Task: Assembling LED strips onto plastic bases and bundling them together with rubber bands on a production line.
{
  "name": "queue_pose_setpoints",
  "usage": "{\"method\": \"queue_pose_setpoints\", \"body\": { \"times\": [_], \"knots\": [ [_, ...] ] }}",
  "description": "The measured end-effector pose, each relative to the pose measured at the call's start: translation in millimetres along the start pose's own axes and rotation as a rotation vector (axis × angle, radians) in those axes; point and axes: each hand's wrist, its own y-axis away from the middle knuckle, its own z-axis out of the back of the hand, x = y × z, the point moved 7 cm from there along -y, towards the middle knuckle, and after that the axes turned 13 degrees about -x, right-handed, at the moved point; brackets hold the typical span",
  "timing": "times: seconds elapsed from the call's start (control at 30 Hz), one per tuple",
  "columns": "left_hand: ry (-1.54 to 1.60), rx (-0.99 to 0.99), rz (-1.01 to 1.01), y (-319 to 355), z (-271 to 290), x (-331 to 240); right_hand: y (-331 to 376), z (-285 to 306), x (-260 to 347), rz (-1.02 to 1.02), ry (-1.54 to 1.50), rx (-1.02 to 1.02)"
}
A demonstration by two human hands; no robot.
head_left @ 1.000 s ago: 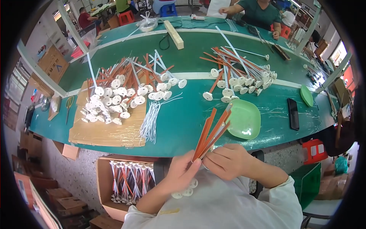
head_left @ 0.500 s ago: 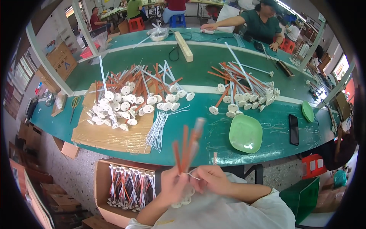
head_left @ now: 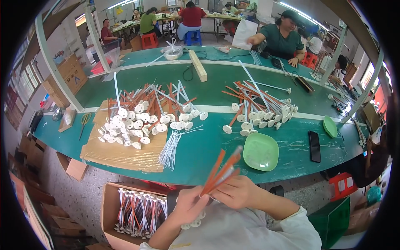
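Note:
A bundle of flat orange and white strips point(head_left: 221, 174) with round white discs point(head_left: 195, 221) at its lower end is held in front of my body. My left hand point(head_left: 189, 205) is closed around its middle, discs hanging below the fingers. My right hand point(head_left: 237, 192) is closed against the same bundle, fingers pinching at a thin white tie point(head_left: 215, 201) of which only a short bit shows. More loose white ties point(head_left: 170, 152) lie in a bunch on the green table point(head_left: 200, 166), beyond my hands.
Disc-ended strips lie in a left pile point(head_left: 133, 121) on cardboard point(head_left: 121, 156) and a right pile point(head_left: 262, 112). A green dish point(head_left: 261, 152), a phone point(head_left: 314, 146) and scissors point(head_left: 85, 121) lie around. Tied bundles fill a box point(head_left: 109, 208). A person point(head_left: 283, 39) sits opposite.
The bundle has tilted to the right, and my right hand has closed in nearer to it. The tie's loop, visible before, is now mostly hidden. The view has shifted slightly.

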Motion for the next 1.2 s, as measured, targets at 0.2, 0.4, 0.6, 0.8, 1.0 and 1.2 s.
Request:
{"method": "queue_pose_setpoints", "body": {
  "times": [0.2, 0.4, 0.6, 0.8, 1.0, 1.2],
  "knots": [
    [-0.026, -0.053, 0.033, -2.0, 0.8, 3.3, -2.7, -15.3, 0.6, -0.055, 0.08, 0.091],
    [-0.055, 0.045, 0.129, -15.7, -1.2, 9.7, 5.9, -23.1, -11.7, -0.072, 0.045, 0.177],
    [-0.151, 0.048, 0.082, -15.6, 3.9, 29.7, 45.9, -51.7, -27.6, -0.686, -0.433, 0.205],
    [-0.116, 0.177, 0.108, -20.2, -7.8, 18.3, 114.9, -87.8, -13.8, -1.776, -1.69, -0.114],
    [-0.138, 0.175, 0.143, -25.0, -15.0, 35.6, 128.4, -84.3, -22.1, -1.888, -1.502, -0.06],
    [0.049, 0.125, 0.294, -30.9, -9.0, 38.6, 41.0, -13.2, -33.5, -0.338, 0.013, -0.167]
  ]
}}
